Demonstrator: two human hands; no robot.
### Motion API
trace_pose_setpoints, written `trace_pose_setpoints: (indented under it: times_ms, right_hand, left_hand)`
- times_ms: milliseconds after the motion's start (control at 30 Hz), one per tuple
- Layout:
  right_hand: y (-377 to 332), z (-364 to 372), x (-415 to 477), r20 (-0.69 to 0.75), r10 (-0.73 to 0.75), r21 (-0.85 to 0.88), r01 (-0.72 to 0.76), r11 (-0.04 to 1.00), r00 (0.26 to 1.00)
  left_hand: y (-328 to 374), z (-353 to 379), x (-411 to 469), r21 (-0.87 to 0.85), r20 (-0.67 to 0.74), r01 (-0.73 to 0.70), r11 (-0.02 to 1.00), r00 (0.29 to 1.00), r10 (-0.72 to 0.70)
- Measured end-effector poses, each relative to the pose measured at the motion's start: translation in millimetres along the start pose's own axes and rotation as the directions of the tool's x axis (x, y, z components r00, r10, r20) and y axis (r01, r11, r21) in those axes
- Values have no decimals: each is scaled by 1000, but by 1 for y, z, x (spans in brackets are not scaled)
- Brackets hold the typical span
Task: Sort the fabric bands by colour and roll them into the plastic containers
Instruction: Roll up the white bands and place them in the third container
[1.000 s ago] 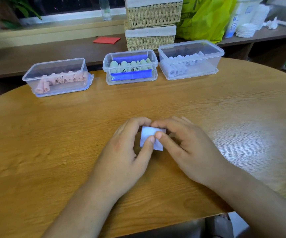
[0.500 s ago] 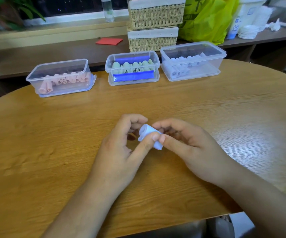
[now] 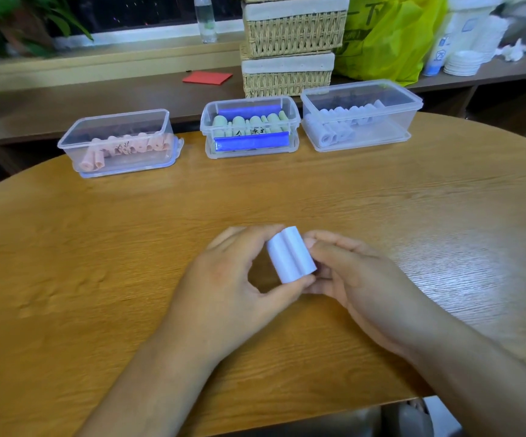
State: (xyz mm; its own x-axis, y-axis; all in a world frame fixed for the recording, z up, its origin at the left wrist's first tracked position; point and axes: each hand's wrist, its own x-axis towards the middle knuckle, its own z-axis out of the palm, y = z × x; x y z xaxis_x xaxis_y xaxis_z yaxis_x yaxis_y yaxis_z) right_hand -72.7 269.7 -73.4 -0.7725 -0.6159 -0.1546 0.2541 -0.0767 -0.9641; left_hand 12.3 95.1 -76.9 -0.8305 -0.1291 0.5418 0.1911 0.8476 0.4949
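place: lived-in room, home or office, cannot tell | cues: oval wooden table [image 3: 381, 216]; stacked wicker baskets [image 3: 290, 36]; windowsill plant [image 3: 18, 23]; yellow bag [image 3: 387, 36]; paper bowls [image 3: 461, 63]

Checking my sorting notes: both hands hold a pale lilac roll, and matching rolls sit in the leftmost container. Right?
No: the head view shows the matching lilac rolls in the rightmost container; the leftmost container holds pink rolls. The left hand and right hand do hold the lilac roll.
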Motion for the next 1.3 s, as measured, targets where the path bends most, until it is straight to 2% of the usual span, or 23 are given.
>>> trace_pose_setpoints:
  times_ms: [67,167,233,333,433,667,833,967,1200,1233,1300]
  right_hand:
    - [0,-2,0,-18,-47,-76,45,996,999]
    - [-4,-5,-4,71,-108,-298,124,947,992]
    - [-3,-8,-4,75,-116,-363,136,922,990]
    - [-2,-9,0,23,-138,-337,138,931,990]
    - [-1,-12,6,-90,-151,-278,121,953,984]
    - [-22,-33,1,-183,-211,-167,181,969,960]
    - [-54,-64,9,-237,-277,-249,218,944,931]
    - [-95,-96,45,-246,-312,-377,206,903,918]
    - [-176,-151,157,-333,-388,-643,94,760,859]
    - [-183,-157,175,-342,-391,-706,41,707,855]
    - [-191,-163,207,-352,-391,-844,-108,526,851]
  left_hand:
    - [0,1,-1,56,19,-12,998,1000,11]
    - [-1,2,-1,93,57,-18,995,998,12]
    - [-3,6,-1,107,70,-24,994,997,17]
    - [-9,11,2,83,112,-43,996,993,34]
    - [-19,10,5,81,193,-24,996,981,8]
    - [-23,22,6,214,222,-22,977,975,-27]
    - [-22,45,37,303,290,-40,952,956,-52]
    - [-18,83,85,322,295,-61,945,955,-40]
    - [-26,128,154,391,233,11,920,966,-111]
    - [-28,131,156,390,227,25,921,966,-123]
    - [-34,134,155,382,210,54,922,967,-144]
